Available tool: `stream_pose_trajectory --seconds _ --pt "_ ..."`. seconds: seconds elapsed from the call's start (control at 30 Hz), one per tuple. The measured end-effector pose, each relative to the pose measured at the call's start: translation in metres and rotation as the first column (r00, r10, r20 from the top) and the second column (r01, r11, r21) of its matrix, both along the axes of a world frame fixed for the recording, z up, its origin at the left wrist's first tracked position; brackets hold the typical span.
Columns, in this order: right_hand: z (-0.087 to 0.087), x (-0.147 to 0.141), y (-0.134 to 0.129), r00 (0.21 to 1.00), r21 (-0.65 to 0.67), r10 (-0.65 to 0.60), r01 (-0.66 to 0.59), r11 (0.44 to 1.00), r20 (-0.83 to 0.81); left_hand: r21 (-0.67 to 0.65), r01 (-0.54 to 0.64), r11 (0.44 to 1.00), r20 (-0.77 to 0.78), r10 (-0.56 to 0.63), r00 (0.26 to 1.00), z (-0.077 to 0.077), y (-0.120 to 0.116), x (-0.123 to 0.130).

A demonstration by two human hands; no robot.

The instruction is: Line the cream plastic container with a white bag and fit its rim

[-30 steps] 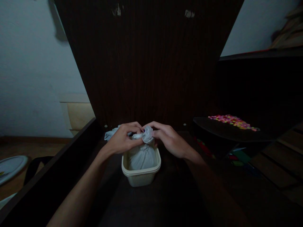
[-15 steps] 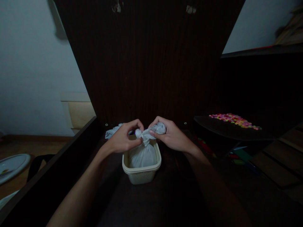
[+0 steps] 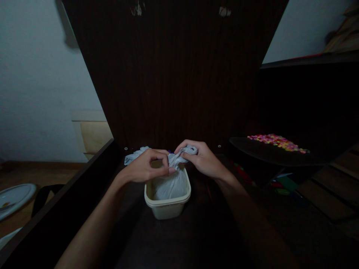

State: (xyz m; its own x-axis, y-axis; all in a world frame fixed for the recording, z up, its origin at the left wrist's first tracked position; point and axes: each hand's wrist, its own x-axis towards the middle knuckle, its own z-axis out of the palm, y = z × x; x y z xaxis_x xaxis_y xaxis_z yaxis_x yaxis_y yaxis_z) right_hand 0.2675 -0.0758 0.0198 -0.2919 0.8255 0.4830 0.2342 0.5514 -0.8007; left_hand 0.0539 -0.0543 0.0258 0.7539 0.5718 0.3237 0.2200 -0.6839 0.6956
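A whitish plastic bag (image 3: 170, 186) sits bunched inside a cream rectangular basket (image 3: 168, 202), its neck twisted and rising above the rim. My left hand (image 3: 147, 165) pinches the twisted neck from the left, thumb and fingers closed on it. From the right, my right hand (image 3: 203, 158) grips the bag's gathered top end between thumb and fingers. What the bag contains is hidden. Behind my left hand lies another crumpled pale bag or cloth (image 3: 136, 155). A small purple thing behind the fingers is mostly covered.
A dark wooden panel (image 3: 174, 74) stands upright behind the basket. To the right, a dark shelf (image 3: 252, 153) carries a pile of small pink and yellow pieces (image 3: 277, 142). A raised dark side board (image 3: 61, 198) runs along the left, with a white round lid-like thing (image 3: 17, 198) beyond it.
My left fingertips have shifted slightly down and right along the bag's neck. The small knotted lump that stuck out between the hands no longer shows. The basket stays in place.
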Motion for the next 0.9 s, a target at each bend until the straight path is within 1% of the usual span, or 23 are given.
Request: stream_pose_trajectory --seconds 0.13,0.23,0.33,0.43,0.5,0.63,0.7,0.9 --pt "0.000 -0.001 -0.003 1.000 -0.005 0.023 -0.023 1.000 0.001 -0.123 -0.081 0.989 0.072 0.090 0.993 -0.007 0.001 0.003" --pt "0.000 -0.002 -0.008 0.998 -0.038 0.016 -0.014 0.999 0.066 -0.159 -0.086 0.984 0.101 0.103 0.990 -0.009 0.003 0.005" --pt "0.001 -0.004 -0.010 0.995 -0.033 -0.023 0.027 0.999 0.101 -0.191 -0.053 0.980 0.169 0.086 0.982 -0.010 0.003 0.006" --pt "0.002 -0.004 -0.010 0.995 -0.008 -0.001 0.002 1.000 0.101 -0.307 0.029 0.951 0.270 0.058 0.961 -0.012 0.001 0.008" --pt "0.002 -0.004 -0.009 0.993 0.011 0.003 -0.005 1.000 0.116 -0.362 0.080 0.929 0.297 0.033 0.954 -0.013 0.001 0.008" --pt "0.001 -0.003 -0.008 0.984 0.086 -0.022 0.007 0.996 0.176 -0.398 0.094 0.913 0.280 0.023 0.960 -0.017 0.001 0.008" --pt "0.001 -0.003 -0.008 0.983 0.107 -0.044 0.025 0.994 0.181 -0.414 0.097 0.905 0.268 0.019 0.963 -0.017 0.002 0.007" --pt "0.003 -0.002 -0.009 0.986 0.076 -0.119 0.111 0.991 0.119 -0.467 0.075 0.881 0.174 0.008 0.985 -0.019 0.003 0.006"
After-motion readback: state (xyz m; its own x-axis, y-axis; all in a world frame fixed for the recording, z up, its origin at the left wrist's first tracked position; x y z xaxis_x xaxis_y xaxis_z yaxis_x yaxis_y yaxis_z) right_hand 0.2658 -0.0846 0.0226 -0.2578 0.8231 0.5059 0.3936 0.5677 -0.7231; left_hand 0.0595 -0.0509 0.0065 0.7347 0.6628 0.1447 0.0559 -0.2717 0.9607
